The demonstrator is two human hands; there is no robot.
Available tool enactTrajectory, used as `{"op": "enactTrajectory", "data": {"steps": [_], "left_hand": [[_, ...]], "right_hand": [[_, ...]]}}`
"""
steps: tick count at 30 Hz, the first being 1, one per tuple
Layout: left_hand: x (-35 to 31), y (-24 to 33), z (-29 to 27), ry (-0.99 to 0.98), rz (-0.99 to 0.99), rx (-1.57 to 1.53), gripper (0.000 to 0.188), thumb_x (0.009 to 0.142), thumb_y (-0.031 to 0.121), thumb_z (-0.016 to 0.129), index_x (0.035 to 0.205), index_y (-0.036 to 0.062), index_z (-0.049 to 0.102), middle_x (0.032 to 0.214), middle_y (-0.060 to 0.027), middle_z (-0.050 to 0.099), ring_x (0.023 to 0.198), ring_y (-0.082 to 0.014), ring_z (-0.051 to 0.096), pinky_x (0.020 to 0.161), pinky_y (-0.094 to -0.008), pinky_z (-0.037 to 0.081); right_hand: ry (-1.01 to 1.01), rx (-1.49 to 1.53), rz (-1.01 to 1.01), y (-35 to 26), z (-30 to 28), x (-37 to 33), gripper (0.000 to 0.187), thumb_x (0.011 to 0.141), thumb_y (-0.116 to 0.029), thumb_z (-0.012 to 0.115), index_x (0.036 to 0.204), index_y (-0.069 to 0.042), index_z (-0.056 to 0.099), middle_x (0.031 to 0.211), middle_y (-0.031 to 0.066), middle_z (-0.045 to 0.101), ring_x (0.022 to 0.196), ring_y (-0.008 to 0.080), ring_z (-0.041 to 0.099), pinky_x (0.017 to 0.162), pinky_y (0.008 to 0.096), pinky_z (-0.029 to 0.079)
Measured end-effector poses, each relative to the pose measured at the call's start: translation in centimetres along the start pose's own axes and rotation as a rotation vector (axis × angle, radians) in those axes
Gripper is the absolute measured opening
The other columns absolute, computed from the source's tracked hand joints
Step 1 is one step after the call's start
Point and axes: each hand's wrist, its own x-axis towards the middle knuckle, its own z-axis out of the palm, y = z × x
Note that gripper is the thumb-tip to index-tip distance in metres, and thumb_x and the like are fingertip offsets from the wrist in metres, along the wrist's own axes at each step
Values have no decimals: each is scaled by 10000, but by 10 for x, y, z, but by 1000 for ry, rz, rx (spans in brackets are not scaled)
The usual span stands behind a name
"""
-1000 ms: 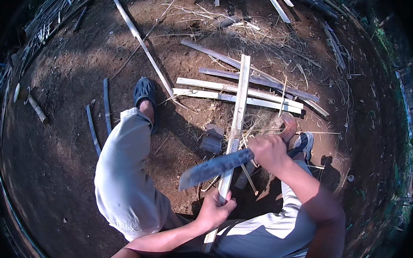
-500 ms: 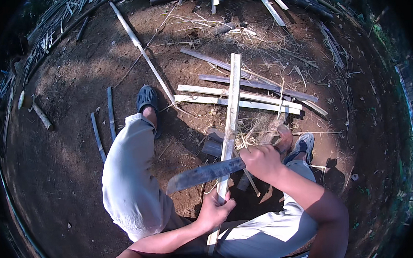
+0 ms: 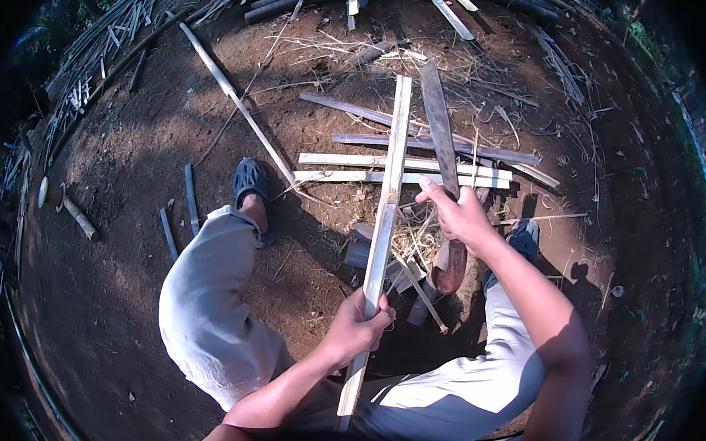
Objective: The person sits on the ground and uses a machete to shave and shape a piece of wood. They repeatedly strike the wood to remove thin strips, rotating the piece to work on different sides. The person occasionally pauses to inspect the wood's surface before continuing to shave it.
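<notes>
My left hand [image 3: 356, 325] is wrapped round the lower part of a long split bamboo strip [image 3: 388, 210], which slants up and away between my knees with its pale inner side showing. My right hand [image 3: 461, 211] grips the wooden handle of a machete [image 3: 439, 126]. Its long dark blade points away from me, beside the far half of the strip and apart from it. The rounded handle end sticks out below my fist. Under the strip, several cut bamboo strips [image 3: 403, 175] lie crosswise on the ground, with curly shavings [image 3: 419, 241] nearer to me.
A long pale pole [image 3: 232, 94] lies left of the strips. Two short dark strips [image 3: 191, 200] rest beside my left shoe [image 3: 251, 186]. More split bamboo [image 3: 445, 5] is piled along the far edge. A short log piece [image 3: 80, 218] lies far left on the brown soil.
My right hand has swung the machete from lying across the bamboo strip to pointing away, right of it. My left hand has shifted slightly up and left, still holding the strip.
</notes>
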Motion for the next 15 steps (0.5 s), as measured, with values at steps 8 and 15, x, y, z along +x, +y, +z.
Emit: {"op": "enactTrajectory", "data": {"steps": [8,15], "left_hand": [[-28,34,-39,-383,0,-168,518,1046,351,345,1429,3,317,1109,-183,627,793,-236,682,781,-374,547],[-49,28,-67,364,1052,745,881,867,478,636,1487,1,230,1526,-258,195,1420,-374,255,1154,-485,212]], "right_hand": [[-10,490,201,-22,36,0,349,911,-368,689,733,-177,458,546,-132,280,415,3,251,378,209,217],[130,750,235,-49,39,23,355,928,-364,664,751,-151,441,538,-109,258,407,27,251,372,219,225]]}}
